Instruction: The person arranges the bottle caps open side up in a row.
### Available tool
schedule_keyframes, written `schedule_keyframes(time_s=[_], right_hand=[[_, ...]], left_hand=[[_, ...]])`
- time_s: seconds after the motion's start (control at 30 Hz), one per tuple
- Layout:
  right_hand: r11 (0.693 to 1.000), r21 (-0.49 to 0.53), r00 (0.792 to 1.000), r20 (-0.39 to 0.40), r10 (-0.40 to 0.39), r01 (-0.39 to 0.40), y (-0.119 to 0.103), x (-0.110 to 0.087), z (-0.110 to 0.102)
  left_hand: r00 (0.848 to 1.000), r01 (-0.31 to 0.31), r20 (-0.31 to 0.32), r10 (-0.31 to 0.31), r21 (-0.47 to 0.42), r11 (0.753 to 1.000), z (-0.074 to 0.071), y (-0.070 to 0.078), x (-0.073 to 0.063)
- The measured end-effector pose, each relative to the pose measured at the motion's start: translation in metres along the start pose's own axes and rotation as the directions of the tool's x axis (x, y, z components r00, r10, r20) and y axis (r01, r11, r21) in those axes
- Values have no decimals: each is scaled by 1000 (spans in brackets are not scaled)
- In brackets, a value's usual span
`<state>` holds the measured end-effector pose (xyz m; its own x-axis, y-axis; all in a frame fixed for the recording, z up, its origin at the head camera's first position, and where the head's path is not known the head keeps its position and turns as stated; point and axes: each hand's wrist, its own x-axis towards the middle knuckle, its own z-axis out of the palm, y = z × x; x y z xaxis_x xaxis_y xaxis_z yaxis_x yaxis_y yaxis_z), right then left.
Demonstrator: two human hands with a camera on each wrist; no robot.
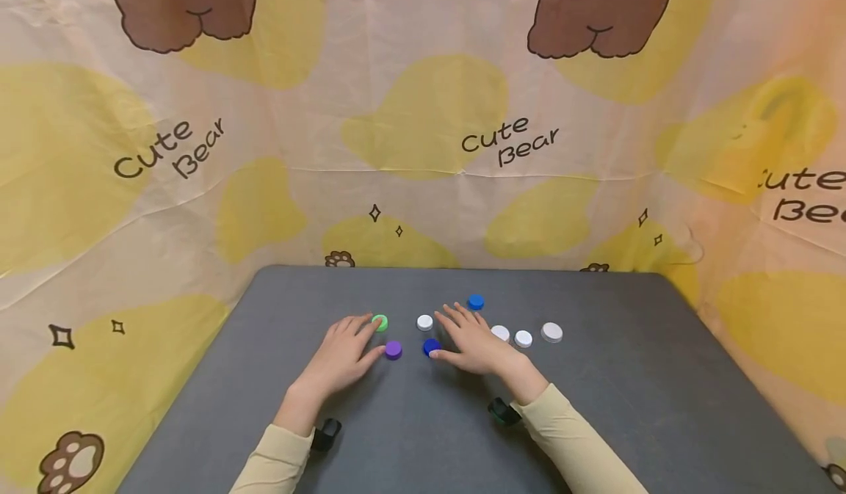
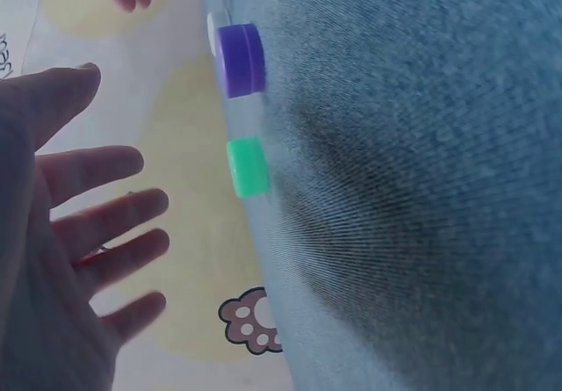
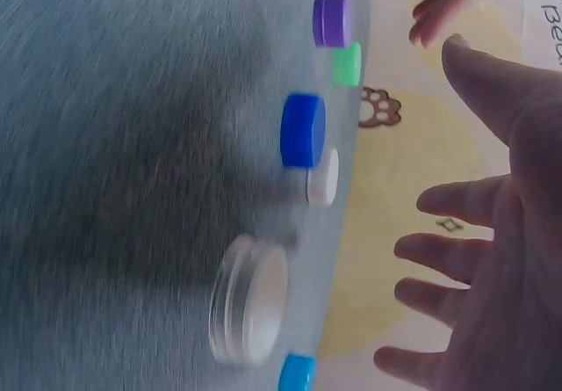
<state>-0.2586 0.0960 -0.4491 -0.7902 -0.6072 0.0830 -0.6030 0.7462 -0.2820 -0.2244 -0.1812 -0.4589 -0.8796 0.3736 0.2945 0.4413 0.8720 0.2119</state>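
My left hand hovers over the grey table with its fingers spread and nothing held. Near its fingertips in the head view lie a green bottle cap and a purple bottle cap. The left wrist view shows that hand apart from the purple cap and green cap. My right hand, also spread and holding nothing, is raised above the table. Its thumb overlaps a dark blue cap in the head view. A white cap lies between the hands.
Beyond the right hand is a lighter blue cap. To its right lie white caps, one partly covered, a small one and a wider one. A bear-print cloth hangs behind the grey table.
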Motion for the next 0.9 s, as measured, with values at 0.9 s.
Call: schedule_keyframes(time_s=[0.9], right_hand=[[986, 87, 970, -211, -119, 140, -34, 40, 35]], left_hand=[[999, 27, -19, -33, -257, 966, 21, -12, 14]])
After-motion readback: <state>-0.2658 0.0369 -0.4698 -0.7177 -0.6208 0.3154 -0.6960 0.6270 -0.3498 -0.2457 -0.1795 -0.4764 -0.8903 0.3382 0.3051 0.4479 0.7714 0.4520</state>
